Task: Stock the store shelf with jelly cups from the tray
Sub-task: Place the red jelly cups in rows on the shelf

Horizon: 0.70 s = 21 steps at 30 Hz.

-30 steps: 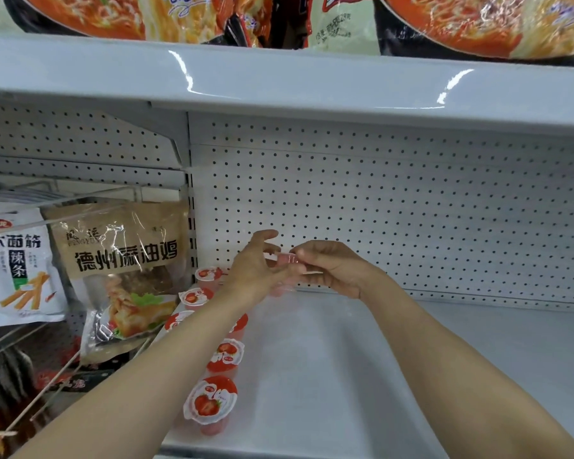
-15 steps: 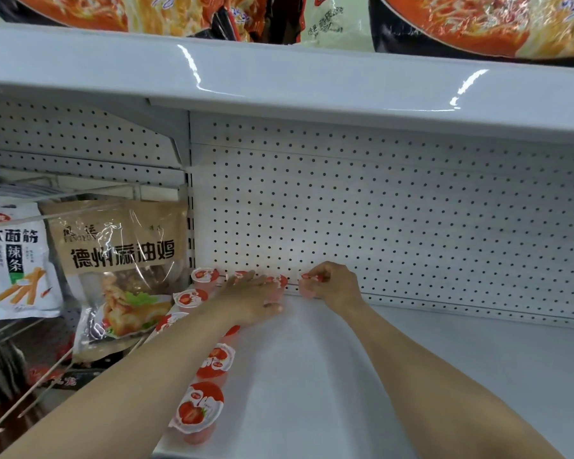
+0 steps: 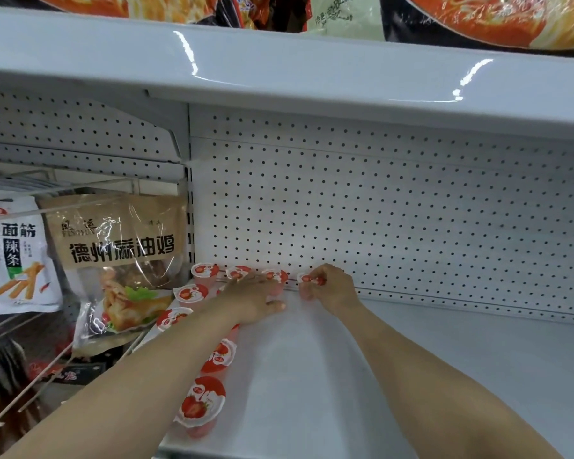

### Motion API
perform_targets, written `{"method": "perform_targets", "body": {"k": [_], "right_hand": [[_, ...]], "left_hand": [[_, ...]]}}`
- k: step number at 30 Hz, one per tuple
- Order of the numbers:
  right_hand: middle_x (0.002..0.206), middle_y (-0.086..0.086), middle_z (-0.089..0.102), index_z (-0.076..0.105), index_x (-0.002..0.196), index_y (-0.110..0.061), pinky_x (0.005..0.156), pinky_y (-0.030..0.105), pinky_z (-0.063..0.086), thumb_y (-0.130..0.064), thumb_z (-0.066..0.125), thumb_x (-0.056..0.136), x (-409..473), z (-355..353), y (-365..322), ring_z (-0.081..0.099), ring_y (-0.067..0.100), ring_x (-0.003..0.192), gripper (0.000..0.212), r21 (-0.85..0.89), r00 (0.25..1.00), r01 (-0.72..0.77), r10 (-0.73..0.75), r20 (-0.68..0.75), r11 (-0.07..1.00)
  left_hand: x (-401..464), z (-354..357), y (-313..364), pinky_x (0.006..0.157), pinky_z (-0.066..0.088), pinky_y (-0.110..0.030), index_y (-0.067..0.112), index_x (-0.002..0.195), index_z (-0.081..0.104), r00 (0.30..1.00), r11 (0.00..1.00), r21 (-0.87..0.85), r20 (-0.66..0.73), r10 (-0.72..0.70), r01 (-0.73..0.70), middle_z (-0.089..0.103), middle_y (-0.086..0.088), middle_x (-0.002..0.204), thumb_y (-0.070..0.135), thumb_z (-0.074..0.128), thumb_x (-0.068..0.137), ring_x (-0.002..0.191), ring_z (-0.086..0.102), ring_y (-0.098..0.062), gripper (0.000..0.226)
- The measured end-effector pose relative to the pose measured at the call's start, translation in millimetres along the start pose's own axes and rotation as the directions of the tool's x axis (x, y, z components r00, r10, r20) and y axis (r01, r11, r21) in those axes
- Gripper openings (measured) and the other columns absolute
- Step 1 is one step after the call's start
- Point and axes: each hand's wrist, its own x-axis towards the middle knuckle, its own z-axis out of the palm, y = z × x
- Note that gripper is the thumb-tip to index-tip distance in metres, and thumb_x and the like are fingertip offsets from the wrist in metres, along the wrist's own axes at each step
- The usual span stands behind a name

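White pegboard [image 3: 395, 226] backs the bay we are working in, and the white store shelf [image 3: 362, 376] runs wide and mostly bare out to our right. Above us the upper shelf [image 3: 279, 61] carries noodle packets [image 3: 478, 18] in orange and red. Off to the left, in the next bay, we see a brown chicken packet [image 3: 120, 260] hanging from a wire hook, and beside it a white snack bag [image 3: 14, 256].

Strawberry jelly cups stand upright on the shelf, foil lids up, their short axes vertical. They form a line along the left edge from front to back, with the nearest cup [image 3: 201, 405] at the front lip, another cup [image 3: 217, 356] behind it partly under our forearm, and further ones [image 3: 190, 293] leading to the corner cup [image 3: 205, 273]. From that corner a second line turns right along the foot of the pegboard.

Our left hand [image 3: 252, 299] lies palm down with straight fingers over the cups of the back row, touching one of them [image 3: 275, 278]; it grasps nothing. Our right hand [image 3: 332, 289] is curled round the end cup [image 3: 309, 283] of that back row, fingers pinching its rim, the cup upright and touching the shelf just beside the pegboard, a little apart from its neighbour on the left.
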Motion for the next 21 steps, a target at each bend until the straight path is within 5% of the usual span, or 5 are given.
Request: {"method": "perform_targets", "body": {"k": [4,8,11,16,21], "right_hand": [[0.112,0.000,0.061,0.060,0.119,-0.018,0.075,0.026,0.040,-0.034,0.076,0.081,-8,-10,-14,0.056,0.015,0.093,0.044,-0.120,0.999,0.031,-0.032,-0.003,0.992],[0.123,0.005,0.057,0.054,0.131,-0.022,0.083,0.028,0.042,-0.045,0.071,0.087,-25,-22,-62,0.059,0.023,0.110,0.052,-0.245,0.982,0.173,-0.186,-0.029,0.954],[0.134,0.006,0.055,0.054,0.135,-0.022,0.089,0.031,0.042,-0.047,0.064,0.091,-48,-17,-112,0.053,0.025,0.122,0.052,-0.306,0.954,0.284,-0.301,-0.009,0.909],[0.142,0.006,0.052,0.051,0.139,-0.024,0.099,0.036,0.042,-0.053,0.055,0.094,-97,14,-193,0.046,0.025,0.132,0.054,-0.305,0.913,0.393,-0.407,0.016,0.868],[0.142,0.013,0.052,0.048,0.144,-0.023,0.100,0.035,0.042,-0.051,0.057,0.094,-154,60,-258,0.047,0.030,0.131,0.058,-0.313,0.895,0.438,-0.442,0.065,0.843]], "left_hand": [[-5,-9,1,0.121,0.018,-0.041,0.027,0.154,0.025,0.997,0.996,-0.085,-0.080,-0.023,0.016,0.017,-0.002,0.163,0.056,0.049,0.096,0.151,0.013,-0.022,0.070],[-33,-33,-10,0.113,0.036,-0.038,0.027,0.150,0.035,0.941,0.895,-0.446,-0.294,-0.168,0.020,0.038,-0.001,0.154,0.041,0.078,0.080,0.138,0.040,-0.023,0.083],[-69,-52,-33,0.111,0.039,-0.038,0.026,0.150,0.034,0.881,0.917,-0.394,-0.408,-0.240,0.068,0.043,-0.008,0.151,0.022,0.072,0.088,0.135,0.044,-0.027,0.073],[-144,-68,-89,0.094,0.051,-0.040,0.022,0.142,0.046,0.791,0.923,-0.357,-0.519,-0.324,0.144,0.062,-0.016,0.129,0.036,0.056,0.096,0.113,0.060,-0.035,0.050],[-226,-73,-157,0.087,0.053,-0.044,0.029,0.139,0.048,0.755,0.929,-0.302,-0.552,-0.354,0.215,0.066,-0.015,0.117,0.042,0.054,0.094,0.112,0.058,-0.037,0.048]]}}
